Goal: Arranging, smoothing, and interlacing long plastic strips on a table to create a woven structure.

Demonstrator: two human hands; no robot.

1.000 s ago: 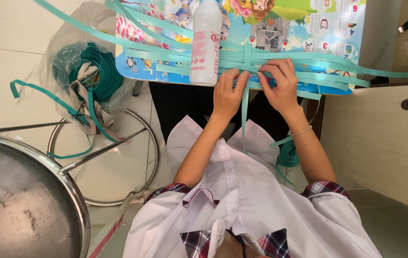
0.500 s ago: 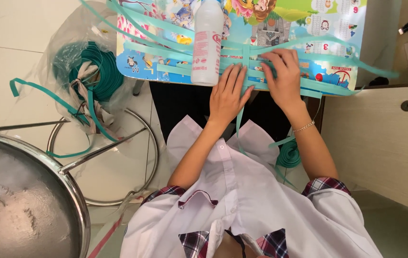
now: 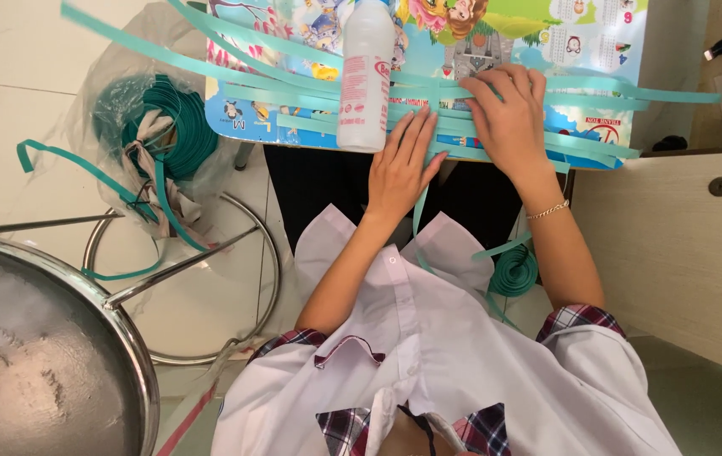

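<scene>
Several long teal plastic strips (image 3: 597,93) lie crossed on a colourful picture board (image 3: 563,34) in front of me. My left hand (image 3: 401,165) rests flat on them with straight fingers, just right of a white plastic bottle (image 3: 365,76) standing on the board. One teal strip (image 3: 418,221) hangs down from under that hand towards my lap. My right hand (image 3: 509,118) sits further in on the board, fingers bent over the strips where they cross; a thin bracelet circles its wrist. What the right fingertips pinch is hidden.
A clear bag with a coil of teal strip (image 3: 162,127) lies on the tiled floor at left, above a metal stool ring (image 3: 272,253). A large metal basin (image 3: 31,371) fills the lower left. A small teal coil (image 3: 514,272) sits by my right forearm; a wooden cabinet (image 3: 682,245) stands at right.
Both hands have slid further onto the board. The left hand went from bent fingers at the board's edge to lying flat; the right moved deeper over the crossing strips.
</scene>
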